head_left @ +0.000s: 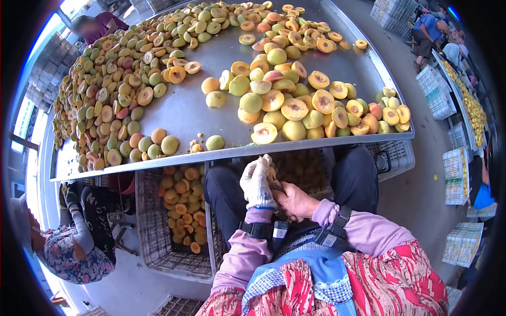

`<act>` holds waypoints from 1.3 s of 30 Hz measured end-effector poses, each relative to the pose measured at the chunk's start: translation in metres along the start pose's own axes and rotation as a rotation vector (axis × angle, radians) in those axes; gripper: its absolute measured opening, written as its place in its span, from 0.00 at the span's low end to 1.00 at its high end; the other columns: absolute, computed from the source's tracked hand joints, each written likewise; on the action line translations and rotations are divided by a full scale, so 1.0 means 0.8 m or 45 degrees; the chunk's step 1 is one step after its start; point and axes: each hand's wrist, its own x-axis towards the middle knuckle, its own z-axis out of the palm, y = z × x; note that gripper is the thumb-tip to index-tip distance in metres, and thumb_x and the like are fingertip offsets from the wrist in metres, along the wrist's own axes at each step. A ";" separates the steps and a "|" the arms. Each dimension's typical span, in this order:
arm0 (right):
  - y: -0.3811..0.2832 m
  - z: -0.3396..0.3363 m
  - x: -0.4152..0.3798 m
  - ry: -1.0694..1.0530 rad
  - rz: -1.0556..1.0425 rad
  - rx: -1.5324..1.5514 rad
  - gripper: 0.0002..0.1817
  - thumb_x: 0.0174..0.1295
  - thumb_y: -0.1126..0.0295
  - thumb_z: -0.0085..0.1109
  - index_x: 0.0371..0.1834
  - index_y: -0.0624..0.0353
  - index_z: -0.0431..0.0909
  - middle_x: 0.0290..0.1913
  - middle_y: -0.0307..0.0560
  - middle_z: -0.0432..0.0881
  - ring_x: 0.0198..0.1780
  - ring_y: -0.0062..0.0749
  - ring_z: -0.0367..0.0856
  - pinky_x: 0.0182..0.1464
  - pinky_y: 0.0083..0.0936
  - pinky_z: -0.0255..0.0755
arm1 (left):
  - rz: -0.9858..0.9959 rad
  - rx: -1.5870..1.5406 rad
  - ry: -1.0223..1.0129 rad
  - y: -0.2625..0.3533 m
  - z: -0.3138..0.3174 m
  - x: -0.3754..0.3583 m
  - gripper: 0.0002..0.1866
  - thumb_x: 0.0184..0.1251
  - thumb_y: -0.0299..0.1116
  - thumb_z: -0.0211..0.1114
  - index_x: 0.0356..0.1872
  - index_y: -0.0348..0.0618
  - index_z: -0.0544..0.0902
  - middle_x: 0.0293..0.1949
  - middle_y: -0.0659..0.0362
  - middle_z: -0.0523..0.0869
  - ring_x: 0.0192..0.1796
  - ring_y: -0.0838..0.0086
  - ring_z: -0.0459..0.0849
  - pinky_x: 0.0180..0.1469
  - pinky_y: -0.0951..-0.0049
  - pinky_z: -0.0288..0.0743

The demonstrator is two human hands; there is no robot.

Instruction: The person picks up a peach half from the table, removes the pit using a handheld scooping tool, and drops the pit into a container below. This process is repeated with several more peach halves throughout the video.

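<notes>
Both my hands are close together over my lap, just below the near edge of the metal table (221,134). My left hand (256,183), in a white glove, is closed around something I cannot make out. Against it, my bare right hand (296,201) is also closed, with what it grips hidden between the hands. Beyond them on the table lie halved and whole yellow-green fruits (294,108), several with the cut side up. A larger heap of fruit (113,87) covers the table's left part.
Below the table at left stands a crate (171,263) holding halved fruit; another crate (303,171) with fruit sits between my knees. A person (74,247) sits at far left. Another person (100,25) is behind the table. More people and crates (435,92) are at right.
</notes>
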 end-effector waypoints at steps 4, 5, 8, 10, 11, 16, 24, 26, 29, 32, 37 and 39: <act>0.007 -0.001 0.005 -0.096 0.019 0.302 0.13 0.68 0.57 0.43 0.41 0.55 0.65 0.18 0.35 0.66 0.10 0.18 0.61 0.10 0.18 0.59 | 0.034 0.027 -0.113 -0.006 -0.014 0.010 0.09 0.60 0.34 0.62 0.37 0.40 0.79 0.35 0.57 0.82 0.35 0.69 0.80 0.38 0.68 0.76; 0.010 -0.002 0.005 -0.087 -0.005 0.243 0.13 0.68 0.57 0.44 0.41 0.55 0.65 0.19 0.35 0.66 0.10 0.18 0.62 0.10 0.17 0.59 | -0.133 -0.054 -0.146 -0.005 -0.018 0.013 0.10 0.61 0.36 0.61 0.38 0.40 0.79 0.35 0.58 0.81 0.36 0.68 0.79 0.39 0.68 0.75; 0.008 -0.011 0.006 -0.080 -0.034 0.169 0.15 0.68 0.53 0.44 0.42 0.55 0.65 0.17 0.34 0.65 0.12 0.17 0.61 0.12 0.17 0.59 | -0.299 -0.166 -0.193 -0.001 -0.008 0.009 0.14 0.62 0.40 0.59 0.43 0.42 0.77 0.39 0.58 0.80 0.39 0.67 0.78 0.42 0.65 0.74; 0.018 -0.015 0.000 -0.138 -0.028 0.691 0.17 0.68 0.50 0.45 0.39 0.53 0.65 0.18 0.32 0.61 0.12 0.15 0.57 0.12 0.16 0.56 | -0.217 -0.359 -0.308 0.013 0.006 -0.013 0.14 0.62 0.35 0.60 0.46 0.41 0.74 0.39 0.57 0.77 0.39 0.70 0.76 0.41 0.69 0.73; 0.026 -0.023 0.003 -0.207 0.049 0.858 0.18 0.67 0.48 0.43 0.36 0.51 0.63 0.19 0.31 0.59 0.13 0.15 0.55 0.14 0.15 0.56 | -0.154 -0.360 -0.544 0.005 -0.007 -0.009 0.17 0.62 0.34 0.59 0.52 0.42 0.72 0.44 0.56 0.77 0.43 0.69 0.76 0.46 0.68 0.73; 0.024 -0.023 -0.020 -0.372 0.097 1.332 0.19 0.68 0.46 0.39 0.35 0.51 0.62 0.20 0.33 0.61 0.15 0.16 0.59 0.16 0.17 0.59 | -0.071 -0.065 -0.488 0.006 0.003 -0.026 0.19 0.67 0.40 0.56 0.55 0.44 0.71 0.49 0.56 0.77 0.49 0.69 0.77 0.53 0.67 0.72; 0.026 -0.006 -0.039 -0.266 -0.031 0.978 0.16 0.69 0.51 0.41 0.37 0.53 0.63 0.22 0.37 0.67 0.15 0.18 0.63 0.16 0.17 0.61 | -0.125 -0.059 -0.237 0.011 0.013 -0.037 0.28 0.64 0.59 0.51 0.51 0.44 0.73 0.42 0.53 0.80 0.38 0.65 0.79 0.40 0.65 0.75; 0.026 -0.005 -0.048 -0.132 -0.116 0.520 0.15 0.69 0.53 0.42 0.40 0.54 0.63 0.24 0.35 0.70 0.17 0.18 0.66 0.14 0.17 0.63 | -0.237 -0.020 -0.214 0.021 0.011 -0.046 0.32 0.62 0.63 0.49 0.48 0.41 0.76 0.39 0.51 0.81 0.37 0.62 0.78 0.39 0.63 0.74; 0.036 -0.007 -0.054 0.105 -0.148 0.056 0.16 0.68 0.56 0.44 0.40 0.59 0.66 0.25 0.44 0.73 0.20 0.29 0.72 0.21 0.28 0.67 | -0.420 -0.234 -0.242 0.010 -0.008 -0.025 0.37 0.59 0.68 0.47 0.42 0.38 0.78 0.36 0.49 0.81 0.36 0.59 0.78 0.38 0.61 0.74; 0.067 0.003 -0.033 0.360 -0.415 -0.234 0.17 0.67 0.57 0.45 0.38 0.64 0.67 0.29 0.61 0.77 0.32 0.54 0.78 0.35 0.42 0.68 | -0.496 -0.229 -0.152 0.016 -0.004 -0.025 0.39 0.58 0.70 0.46 0.39 0.35 0.79 0.34 0.48 0.81 0.35 0.57 0.78 0.38 0.60 0.74; 0.047 0.013 -0.016 0.470 -0.643 -0.303 0.18 0.68 0.57 0.44 0.41 0.65 0.66 0.34 0.64 0.78 0.40 0.60 0.77 0.39 0.43 0.70 | -0.409 -0.082 -0.100 0.000 -0.014 -0.012 0.42 0.56 0.73 0.44 0.39 0.35 0.79 0.36 0.47 0.82 0.38 0.57 0.80 0.44 0.59 0.77; 0.042 0.013 -0.011 0.443 -0.577 -0.340 0.18 0.69 0.57 0.44 0.44 0.66 0.67 0.36 0.62 0.78 0.41 0.59 0.77 0.40 0.40 0.71 | -0.374 -0.092 -0.086 -0.005 -0.016 -0.010 0.43 0.56 0.73 0.44 0.38 0.35 0.79 0.36 0.47 0.82 0.38 0.57 0.80 0.43 0.59 0.77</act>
